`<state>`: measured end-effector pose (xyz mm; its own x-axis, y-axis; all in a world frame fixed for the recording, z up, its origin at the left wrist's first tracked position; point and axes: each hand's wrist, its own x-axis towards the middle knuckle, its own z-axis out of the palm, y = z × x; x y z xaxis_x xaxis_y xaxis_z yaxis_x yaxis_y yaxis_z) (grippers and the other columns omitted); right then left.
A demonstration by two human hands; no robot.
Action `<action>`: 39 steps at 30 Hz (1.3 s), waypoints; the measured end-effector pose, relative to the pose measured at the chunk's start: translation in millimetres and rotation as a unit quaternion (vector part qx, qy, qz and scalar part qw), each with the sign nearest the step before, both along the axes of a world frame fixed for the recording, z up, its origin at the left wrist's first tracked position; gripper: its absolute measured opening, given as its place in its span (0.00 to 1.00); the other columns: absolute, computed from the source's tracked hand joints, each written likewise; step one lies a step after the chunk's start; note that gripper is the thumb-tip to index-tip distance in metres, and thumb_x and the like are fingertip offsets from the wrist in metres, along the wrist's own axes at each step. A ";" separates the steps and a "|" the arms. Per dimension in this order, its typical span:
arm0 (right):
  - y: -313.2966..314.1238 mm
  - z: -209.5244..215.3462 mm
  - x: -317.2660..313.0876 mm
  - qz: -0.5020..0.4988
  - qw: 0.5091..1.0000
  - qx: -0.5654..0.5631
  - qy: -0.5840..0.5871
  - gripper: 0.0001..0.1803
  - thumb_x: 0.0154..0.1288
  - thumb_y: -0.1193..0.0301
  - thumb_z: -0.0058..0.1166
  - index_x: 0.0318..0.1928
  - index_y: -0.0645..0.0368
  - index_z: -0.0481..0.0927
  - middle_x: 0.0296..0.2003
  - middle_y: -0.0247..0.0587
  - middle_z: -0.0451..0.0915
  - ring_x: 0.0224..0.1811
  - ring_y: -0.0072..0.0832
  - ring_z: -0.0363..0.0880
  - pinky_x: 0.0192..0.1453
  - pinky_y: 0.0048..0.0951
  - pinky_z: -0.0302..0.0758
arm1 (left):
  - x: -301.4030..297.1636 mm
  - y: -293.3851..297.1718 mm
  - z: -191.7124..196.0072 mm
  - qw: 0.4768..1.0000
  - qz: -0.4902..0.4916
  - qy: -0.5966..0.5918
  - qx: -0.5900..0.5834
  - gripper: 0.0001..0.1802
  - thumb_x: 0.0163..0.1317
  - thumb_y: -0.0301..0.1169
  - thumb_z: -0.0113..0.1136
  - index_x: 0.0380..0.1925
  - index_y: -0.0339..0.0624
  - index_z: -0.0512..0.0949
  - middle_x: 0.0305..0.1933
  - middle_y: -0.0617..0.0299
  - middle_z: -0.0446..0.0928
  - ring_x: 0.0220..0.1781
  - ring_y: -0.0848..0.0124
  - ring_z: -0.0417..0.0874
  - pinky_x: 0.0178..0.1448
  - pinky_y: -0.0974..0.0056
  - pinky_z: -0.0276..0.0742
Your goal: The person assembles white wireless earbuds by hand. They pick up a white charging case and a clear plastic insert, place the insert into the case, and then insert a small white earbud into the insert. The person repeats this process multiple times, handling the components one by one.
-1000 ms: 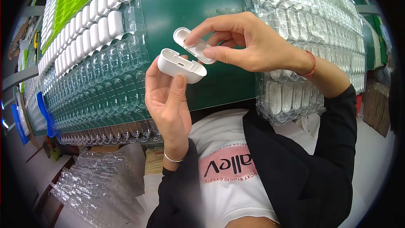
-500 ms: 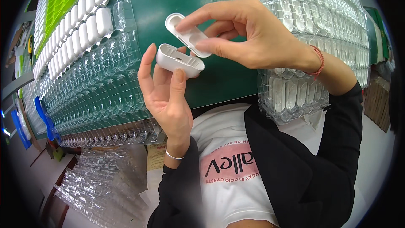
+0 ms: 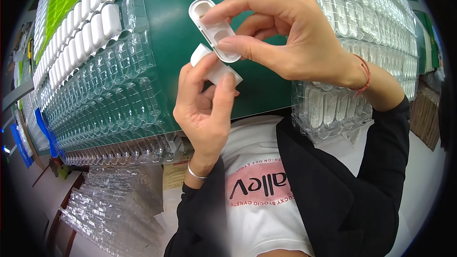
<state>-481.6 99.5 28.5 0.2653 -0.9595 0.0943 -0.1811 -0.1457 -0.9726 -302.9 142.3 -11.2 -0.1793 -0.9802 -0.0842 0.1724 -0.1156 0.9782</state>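
My left hand (image 3: 205,109) grips the lower body of a small white plastic case (image 3: 215,70) between thumb and fingers. My right hand (image 3: 290,38) pinches the case's open lid (image 3: 213,29) between thumb and forefinger, with the hollow inside of the lid facing me. The lid sits tilted just above the body, over a green mat (image 3: 190,43). Whether lid and body are still joined is hidden by my fingers.
A clear blister tray (image 3: 104,95) on the left holds white cases (image 3: 97,16) in its far rows. Another clear tray stack (image 3: 362,33) lies on the right. Spare clear trays (image 3: 112,209) are piled at lower left. A green tray (image 3: 64,0) sits far left.
Both hands have lifted the case up and toward the camera. The lid has swung further open and turned so its hollow side faces me.
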 end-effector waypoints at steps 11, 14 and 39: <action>0.9 3.9 0.0 -0.002 1.000 0.004 -0.003 0.11 0.60 0.79 0.62 0.43 0.66 0.78 0.38 0.38 0.80 0.38 0.22 0.84 0.42 0.21 0.82 | -5.3 -6.7 -1.2 0.999 0.019 -0.002 -0.027 0.15 0.63 0.21 0.58 0.50 0.31 0.75 0.49 0.58 0.69 0.41 0.76 0.77 0.38 0.72 0.81; 0.7 4.0 1.5 -0.003 1.000 0.003 -0.003 0.10 0.60 0.80 0.61 0.43 0.67 0.78 0.37 0.39 0.81 0.37 0.22 0.84 0.41 0.21 0.83 | -7.4 -6.3 1.2 0.998 0.039 -0.021 -0.040 0.14 0.66 0.27 0.53 0.49 0.31 0.75 0.43 0.57 0.75 0.37 0.75 0.78 0.34 0.70 0.79; 4.7 13.8 1.2 -0.012 0.995 -0.032 0.092 0.09 0.62 0.82 0.58 0.44 0.67 0.79 0.35 0.39 0.81 0.32 0.17 0.80 0.29 0.15 0.74 | -1.3 -16.6 3.0 1.000 0.023 0.006 -0.005 0.11 0.67 0.29 0.54 0.39 0.30 0.77 0.40 0.62 0.71 0.33 0.81 0.73 0.32 0.76 0.71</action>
<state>-480.4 104.1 42.3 0.2615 -0.9593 0.1070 -0.3601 -0.1998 -0.9113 -304.2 125.7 -8.1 -0.1348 -0.9883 -0.0715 0.1891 -0.0965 0.9772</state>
